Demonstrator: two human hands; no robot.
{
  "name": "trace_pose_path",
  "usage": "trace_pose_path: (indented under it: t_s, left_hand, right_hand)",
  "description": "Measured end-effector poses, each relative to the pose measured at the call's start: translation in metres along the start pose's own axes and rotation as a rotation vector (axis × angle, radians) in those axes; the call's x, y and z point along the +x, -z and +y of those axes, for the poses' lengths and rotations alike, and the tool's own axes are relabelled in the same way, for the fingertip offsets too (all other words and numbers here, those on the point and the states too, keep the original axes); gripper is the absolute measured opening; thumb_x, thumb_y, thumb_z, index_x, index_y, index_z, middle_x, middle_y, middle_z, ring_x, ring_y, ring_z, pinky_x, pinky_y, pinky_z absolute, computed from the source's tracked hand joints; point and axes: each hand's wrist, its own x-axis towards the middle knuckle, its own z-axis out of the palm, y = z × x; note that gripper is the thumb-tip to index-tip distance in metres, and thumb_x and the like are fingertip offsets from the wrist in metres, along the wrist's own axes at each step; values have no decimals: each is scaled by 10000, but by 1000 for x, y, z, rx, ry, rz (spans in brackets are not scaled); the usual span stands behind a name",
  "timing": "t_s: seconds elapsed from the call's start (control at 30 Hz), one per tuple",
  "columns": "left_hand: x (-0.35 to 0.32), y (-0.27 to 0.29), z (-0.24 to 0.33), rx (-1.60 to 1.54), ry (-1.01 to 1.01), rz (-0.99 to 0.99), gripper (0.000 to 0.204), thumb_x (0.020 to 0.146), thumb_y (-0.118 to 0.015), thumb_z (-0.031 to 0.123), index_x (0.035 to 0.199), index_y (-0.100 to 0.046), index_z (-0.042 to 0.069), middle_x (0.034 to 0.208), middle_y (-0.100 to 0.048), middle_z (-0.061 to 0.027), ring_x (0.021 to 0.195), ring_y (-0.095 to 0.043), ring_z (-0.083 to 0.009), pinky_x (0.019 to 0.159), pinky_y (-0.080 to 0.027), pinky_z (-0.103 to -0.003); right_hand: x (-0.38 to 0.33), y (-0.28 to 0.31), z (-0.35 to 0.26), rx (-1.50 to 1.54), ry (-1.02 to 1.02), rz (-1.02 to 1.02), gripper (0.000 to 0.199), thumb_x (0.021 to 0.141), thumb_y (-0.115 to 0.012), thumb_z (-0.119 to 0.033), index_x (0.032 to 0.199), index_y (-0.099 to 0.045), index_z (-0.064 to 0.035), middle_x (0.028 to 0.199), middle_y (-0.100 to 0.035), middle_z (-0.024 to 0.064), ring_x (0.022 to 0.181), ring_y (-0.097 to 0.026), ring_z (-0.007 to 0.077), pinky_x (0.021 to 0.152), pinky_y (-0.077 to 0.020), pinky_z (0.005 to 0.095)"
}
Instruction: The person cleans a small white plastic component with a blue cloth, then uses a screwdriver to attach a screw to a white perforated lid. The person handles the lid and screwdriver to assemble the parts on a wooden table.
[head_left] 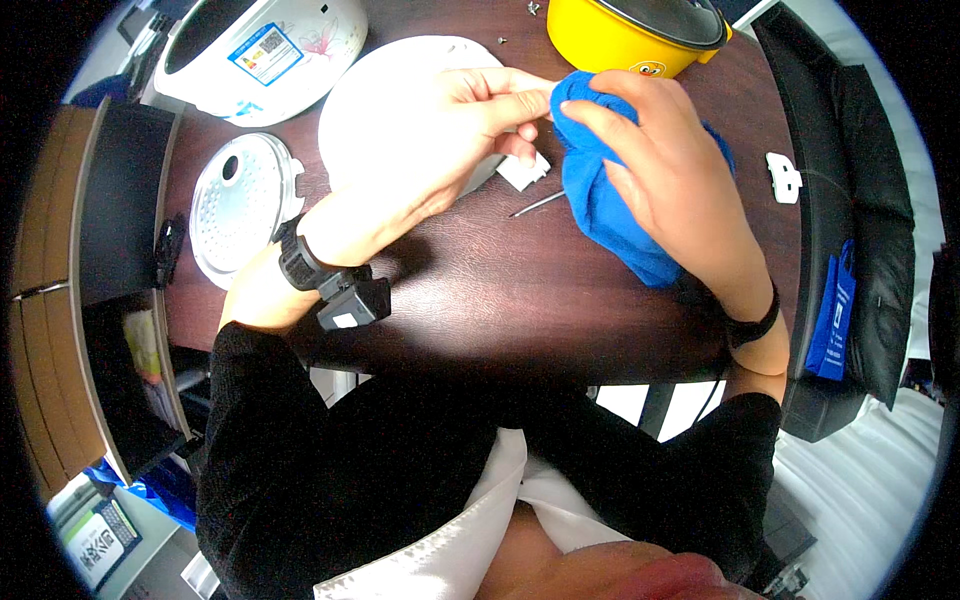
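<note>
My right hand (680, 170) is closed around a bunched blue cloth (610, 205) over the right half of the table. Against the cloth's left end, the thumb and forefinger of my left hand (485, 115) are pinched together; whatever sits between their tips is too small or hidden to name. Beneath my left hand lies a large round white plastic piece (350, 110), partly covered by the hand and forearm. A small white plastic part (523, 172) rests just below the left fingers. Beside it a thin metal rod (540, 204) pokes out from under the cloth, its other end hidden.
A white cooker body (290, 70) stands at the far left, a yellow pot (615, 40) at the far right. Left of my forearm lies a translucent perforated steamer tray (235, 210). Small screws (502, 41) lie at the back. A white plastic piece (784, 178) sits by the right edge.
</note>
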Motion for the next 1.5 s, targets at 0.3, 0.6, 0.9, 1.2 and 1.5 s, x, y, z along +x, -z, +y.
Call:
trace_pose_path:
  t_s: [0.3, 0.6, 0.9, 1.2, 1.5]
  left_hand:
    - [-1, 3, -1, -17, -30, -56, 172, 953, -556, 123, 1031, -635, -8, 811, -629, -29, 691, -578, -93, 682, -503, -239]
    - [-2, -1, 8, 240, -104, -95, 203, 966, -554, 157, 1052, -603, -20, 910, -629, -64, 719, -625, -124, 677, -548, -266]
    - [-4, -8, 1, -21, -96, -136, 239, 959, -572, 161, 1132, -578, -4, 935, -640, -82, 780, -647, -140, 702, -564, -265]
    - [1, 3, -7, 165, -43, -48, 226, 947, -577, 127, 1130, -588, -7, 868, -644, -66, 689, -642, -135, 665, -564, -261]
    - [-3, -1, -5, 46, -22, -116, 265, 915, -606, 60, 1168, -579, -14, 975, -658, -94, 691, -644, -127, 682, -559, -247]
  right_hand:
    - [-1, 2, 5, 5, 41, -71, 301, 773, -571, -70, 1067, -632, -74, 1119, -562, 97, 976, -554, 291, 861, -484, 373]
    - [-2, 18, 11, 114, -74, 2, 410, 717, -617, -5, 1119, -591, -80, 1123, -537, 136, 1070, -528, 341, 925, -437, 420]
    - [-4, 0, 5, 164, -132, 43, 442, 721, -627, -1, 1153, -560, -62, 1108, -522, 147, 1064, -528, 345, 934, -432, 410]
    - [-3, 15, 6, 162, -141, -10, 441, 707, -632, 1, 1137, -571, -75, 1109, -525, 140, 1066, -528, 344, 920, -440, 409]
    - [-4, 3, -3, 99, -87, 8, 454, 679, -655, -9, 1124, -582, -66, 1108, -537, 126, 1020, -537, 343, 882, -467, 407]
